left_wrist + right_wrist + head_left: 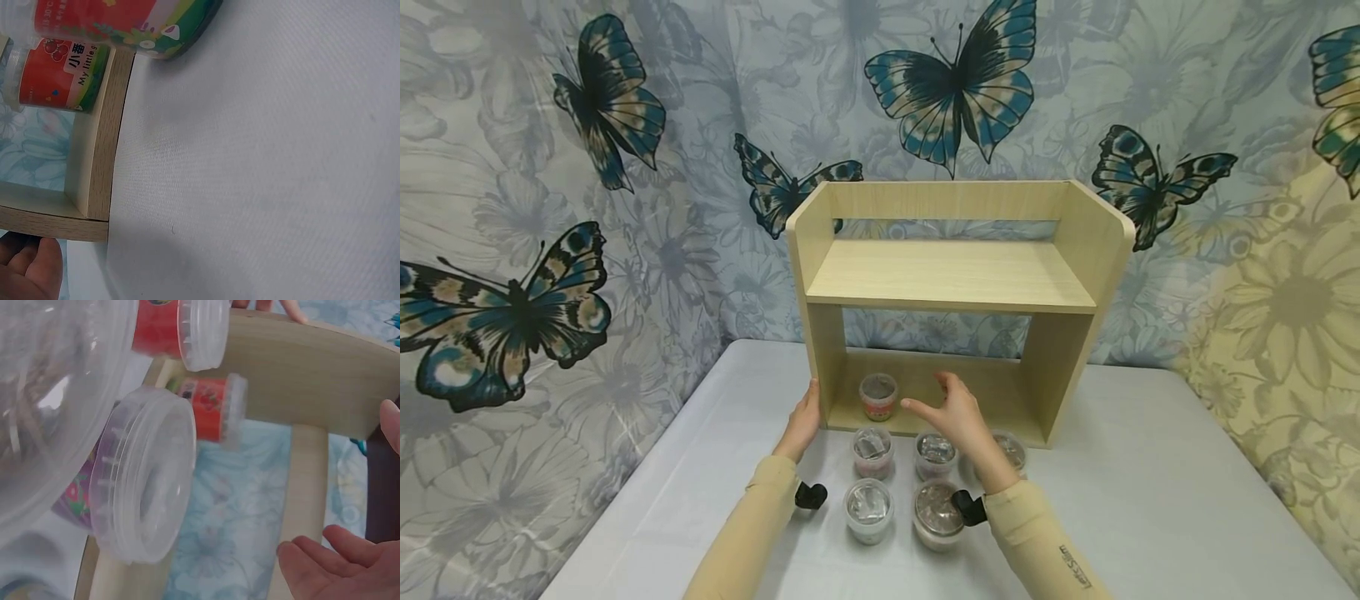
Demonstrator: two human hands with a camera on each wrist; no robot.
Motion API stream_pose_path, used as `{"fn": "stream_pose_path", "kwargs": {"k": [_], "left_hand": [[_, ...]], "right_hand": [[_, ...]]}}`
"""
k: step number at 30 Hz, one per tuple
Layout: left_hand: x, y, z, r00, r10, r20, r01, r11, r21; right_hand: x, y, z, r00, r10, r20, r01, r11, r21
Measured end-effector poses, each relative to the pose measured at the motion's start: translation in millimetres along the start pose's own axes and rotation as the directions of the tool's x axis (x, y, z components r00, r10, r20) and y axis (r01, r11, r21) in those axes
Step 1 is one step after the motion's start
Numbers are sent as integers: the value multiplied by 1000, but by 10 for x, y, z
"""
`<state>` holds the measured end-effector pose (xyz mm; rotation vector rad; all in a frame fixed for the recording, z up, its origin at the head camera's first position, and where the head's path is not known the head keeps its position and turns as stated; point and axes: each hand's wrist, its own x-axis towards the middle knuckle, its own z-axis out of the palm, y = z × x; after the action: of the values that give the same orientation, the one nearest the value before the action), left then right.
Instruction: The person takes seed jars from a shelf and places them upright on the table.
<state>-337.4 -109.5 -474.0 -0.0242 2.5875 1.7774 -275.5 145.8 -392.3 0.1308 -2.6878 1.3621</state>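
Observation:
A small wooden shelf unit [951, 275] stands on the table. On its lower board sits a clear-lidded tub [878, 397] with a red label; the left wrist view shows tomatoes printed on this red tub [61, 72]. My left hand [802, 423] rests against the outside of the left side panel. Just right of the red tub, my right hand [961, 421] hovers with thumb and fingers spread, holding nothing. In the right wrist view, the right hand [340, 565] is apart from the tubs.
In front of the shelf stand several more lidded tubs, among them a pinkish tub [872, 452], a pale tub [868, 510] and a larger tub [938, 515]. Another tub [1009, 450] is partly hidden by my right forearm. White cloth [1150, 500] covers the table; butterfly-patterned fabric hangs behind.

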Motion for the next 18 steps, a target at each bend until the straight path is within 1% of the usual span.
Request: {"fn": "stream_pose_path", "kwargs": {"k": [8, 18], "left_hand": [[10, -24, 6, 1000, -5, -5, 5, 1000, -3], [26, -28, 8, 1000, -1, -4, 1, 1000, 1]], "right_hand": [[99, -16, 89, 998, 39, 46, -41, 998, 57], [220, -94, 211, 995, 64, 78, -71, 994, 80]]}}
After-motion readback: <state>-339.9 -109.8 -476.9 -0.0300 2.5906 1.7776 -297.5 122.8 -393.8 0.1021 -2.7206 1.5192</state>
